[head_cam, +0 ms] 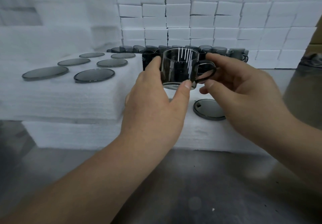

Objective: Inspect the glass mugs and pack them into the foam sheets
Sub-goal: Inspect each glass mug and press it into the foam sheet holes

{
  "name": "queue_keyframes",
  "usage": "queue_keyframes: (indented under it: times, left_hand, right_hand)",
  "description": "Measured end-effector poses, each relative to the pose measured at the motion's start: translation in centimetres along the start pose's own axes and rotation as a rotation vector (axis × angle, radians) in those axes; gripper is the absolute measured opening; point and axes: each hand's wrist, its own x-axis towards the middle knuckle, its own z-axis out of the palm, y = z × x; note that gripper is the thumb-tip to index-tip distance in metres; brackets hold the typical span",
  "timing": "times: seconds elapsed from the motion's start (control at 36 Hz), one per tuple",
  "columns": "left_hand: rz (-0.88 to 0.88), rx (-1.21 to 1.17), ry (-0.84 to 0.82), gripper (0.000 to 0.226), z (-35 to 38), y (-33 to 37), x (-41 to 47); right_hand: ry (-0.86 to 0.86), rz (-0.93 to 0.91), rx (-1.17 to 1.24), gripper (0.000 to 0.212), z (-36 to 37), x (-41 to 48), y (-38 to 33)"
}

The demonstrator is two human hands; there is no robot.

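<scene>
Glass mug [180,67]: transparent smoke-grey, with white vertical light streaks. Glass discs [94,75]: same smoke-grey. Foam sheets [61,98]: plain white. Table [191,180]: dull grey.

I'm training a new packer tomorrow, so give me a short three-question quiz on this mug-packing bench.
1. True or false: the held mug lies on its side.
2. How many grey glass discs lie on the left foam stack?
3. Which hand is at the mug's handle? A left, B right.
Key: 1 false, it is upright. 2 six. 3 B; the right hand is at the handle, the left hand grips the body.
</scene>
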Motion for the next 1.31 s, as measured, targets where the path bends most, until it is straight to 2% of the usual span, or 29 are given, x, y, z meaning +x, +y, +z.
queue_keyframes:
  times: [0.06,0.19,0.33,0.5,0.64,0.72,0.81,0.89,0.94,1.03,1.08,1.22,1.31]
  left_hand:
    - [0.0,-0.012,-0.007,0.061,0.0,0.0,-0.2]
    - [0.007,-0.067,-0.018,0.055,0.0,-0.2,0.0]
    - [0.036,-0.14,0.02,0.057,-0.1,-0.1,0.0]
    - [0.016,-0.273,-0.032,0.053,0.0,0.0,-0.1]
    - [0.009,-0.351,-0.03,0.058,-0.2,0.4,0.0]
    - [0.017,-0.322,-0.033,0.059,-0.2,0.6,-0.1]
    - [0.026,-0.278,-0.056,0.05,-0.3,0.5,-0.2]
    - [-0.005,-0.289,-0.072,0.047,-0.5,0.6,-0.1]
    - [-0.005,-0.264,-0.089,0.043,-0.6,0.7,-0.1]
    - [-0.011,-0.229,-0.105,0.021,-0.6,1.0,-0.1]
    - [-0.022,-0.215,-0.117,0.024,-0.6,0.9,-0.1]
    - [-0.051,-0.114,-0.113,0.03,-0.7,0.9,-0.1]
    - [-0.058,-0.055,-0.104,0.038,-0.7,1.0,-0.1]
  right_hand:
    - [0.0,-0.016,0.031,0.046,0.0,0.0,0.1]
    - [-0.004,-0.05,0.074,0.046,0.0,-0.1,0.2]
    - [-0.026,0.001,0.125,0.044,-0.1,0.0,0.5]
    - [-0.066,0.065,0.117,0.063,0.0,0.3,0.7]
    - [-0.102,0.08,0.14,0.066,0.0,0.2,0.3]
    - [-0.124,0.065,0.136,0.061,0.1,0.2,-0.1]
    - [-0.138,0.047,0.131,0.055,0.1,0.3,-0.1]
    - [-0.155,0.025,0.115,0.038,0.1,0.3,-0.1]
    - [-0.138,0.032,0.134,0.033,0.1,0.3,-0.1]
    - [-0.085,0.052,0.142,0.05,0.0,0.3,0.2]
    - [-0.064,0.051,0.136,0.056,0.0,0.3,0.3]
    - [-0.052,0.012,0.09,0.042,0.0,0.3,0.5]
    - [-0.048,-0.015,0.035,0.043,-0.1,0.3,0.6]
